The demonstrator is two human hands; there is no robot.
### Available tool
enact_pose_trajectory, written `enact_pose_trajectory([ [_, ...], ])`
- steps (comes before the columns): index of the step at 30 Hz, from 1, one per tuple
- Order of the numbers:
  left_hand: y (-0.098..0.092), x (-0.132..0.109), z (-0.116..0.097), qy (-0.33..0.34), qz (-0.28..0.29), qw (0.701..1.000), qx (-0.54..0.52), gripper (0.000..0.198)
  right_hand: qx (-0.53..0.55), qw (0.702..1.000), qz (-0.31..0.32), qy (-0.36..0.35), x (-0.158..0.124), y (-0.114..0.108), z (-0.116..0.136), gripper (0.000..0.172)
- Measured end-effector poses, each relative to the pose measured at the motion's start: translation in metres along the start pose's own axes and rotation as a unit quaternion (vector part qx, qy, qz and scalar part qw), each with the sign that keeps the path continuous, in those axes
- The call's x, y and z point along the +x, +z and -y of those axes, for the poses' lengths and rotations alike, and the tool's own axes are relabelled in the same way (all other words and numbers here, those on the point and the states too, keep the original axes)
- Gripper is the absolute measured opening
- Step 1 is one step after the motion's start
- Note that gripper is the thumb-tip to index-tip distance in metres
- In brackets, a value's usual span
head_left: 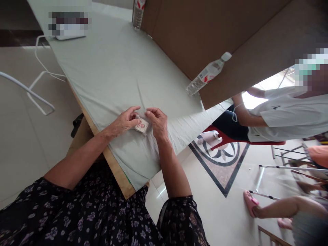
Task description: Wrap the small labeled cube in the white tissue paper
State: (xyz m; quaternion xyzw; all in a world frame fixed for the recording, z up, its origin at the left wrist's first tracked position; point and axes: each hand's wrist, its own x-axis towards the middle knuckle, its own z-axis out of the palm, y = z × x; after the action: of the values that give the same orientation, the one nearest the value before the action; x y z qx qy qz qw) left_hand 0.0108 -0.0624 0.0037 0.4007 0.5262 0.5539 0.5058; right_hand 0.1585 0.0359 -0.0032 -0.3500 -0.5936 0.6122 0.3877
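Pack: small and flat, on the cloth between both hands, close to the worktop's near edge.
Left hand: grip closed on the pack's left end, thumb and forefinger pinching it.
Right hand: grip closed on the right end, fingers curled over its top edge.
Risk, slip: both holds are fingertip pinches on a thin thing, so a tug from one side would likely pull it out of the other hand.
Risk, drop: the edge is near, and a pack let go here could slide off to the floor.
Risk, cloth: the folds run right under the hands, so a dragging wrist could bunch the cloth and shift the pack.
Pack, look: rectangular, pale with red print. The surface seems glossy, but I cannot tell whether that is film or card.
Cloth, look: pale grey-green, thin and soft, creased in long ridges.
Worktop: a bare wooden board edge shows below the cloth, straight and light brown.
Bottle: clear plastic with a white cap and red label, well apart from the hands, against the cardboard.
Cardboard, look: brown, matte, stiff flat panels.
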Motion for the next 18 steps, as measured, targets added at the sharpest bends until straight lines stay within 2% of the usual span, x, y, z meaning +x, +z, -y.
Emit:
enact_pose_trajectory([
  [3,-0.002,0.001,0.004,0.012,0.001,1.0,-0.001,0.071,-0.055,0.998,-0.006,-0.043,-0.005,0.0,0.006,0.022],
  [5,-0.002,0.002,0.008,0.025,-0.004,1.0,0.004,0.065,-0.137,0.985,-0.008,-0.105,-0.013,-0.001,0.008,0.015],
  [7,-0.002,0.003,0.011,0.036,-0.013,0.999,0.011,0.059,-0.248,0.951,-0.009,-0.182,-0.024,-0.003,0.009,0.013],
  [9,-0.001,0.003,0.013,0.044,-0.017,0.999,0.015,0.055,-0.35,0.902,-0.016,-0.254,-0.037,-0.006,0.008,0.017],
  [11,0.001,0.003,0.015,0.052,-0.022,0.998,0.022,0.053,-0.425,0.855,-0.014,-0.298,-0.051,-0.009,0.006,0.018],
  [13,0.003,0.002,0.016,0.059,-0.027,0.997,0.038,0.052,-0.464,0.825,0.004,-0.321,-0.064,-0.014,0.004,0.021],
  [15,0.004,0.001,0.017,0.064,-0.034,0.996,0.052,0.052,-0.462,0.827,0.02,-0.32,-0.072,-0.021,0.003,0.024],
  [18,0.005,0.0,0.019,0.074,-0.043,0.995,0.057,0.052,-0.389,0.878,0.012,-0.277,-0.067,-0.033,0.004,0.035],
])
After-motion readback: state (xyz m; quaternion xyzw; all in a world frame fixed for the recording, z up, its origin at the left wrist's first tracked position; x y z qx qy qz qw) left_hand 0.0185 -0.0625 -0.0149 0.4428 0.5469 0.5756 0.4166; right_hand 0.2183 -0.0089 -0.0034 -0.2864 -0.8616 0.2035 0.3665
